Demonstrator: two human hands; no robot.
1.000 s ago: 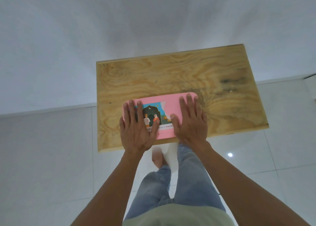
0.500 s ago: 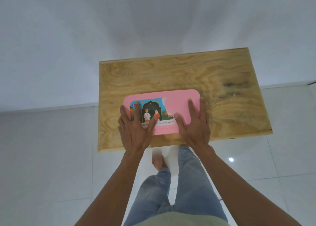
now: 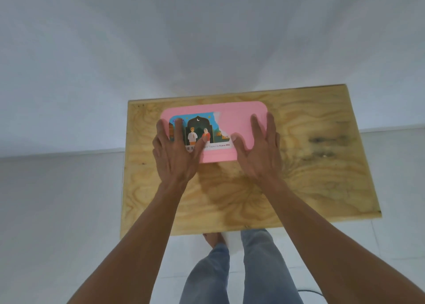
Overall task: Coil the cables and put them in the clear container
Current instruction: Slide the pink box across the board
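At the bottom centre of the frame two legs in jeans (image 3: 241, 269) are standing on the white tiled floor (image 3: 57, 211). Above them one plywood table (image 3: 310, 177) is carrying one pink lid (image 3: 236, 117) with a torn picture label (image 3: 202, 131). Two hands are lying flat on it: the left hand (image 3: 176, 156) and right hand (image 3: 258, 154), fingers spread apart, gripping nothing. The cables and the container beneath cannot be seen.

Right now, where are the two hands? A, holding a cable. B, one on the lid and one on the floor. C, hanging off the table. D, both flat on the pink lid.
D: the left hand and right hand lie spread, fingers open, on the pink lid on the wooden table.
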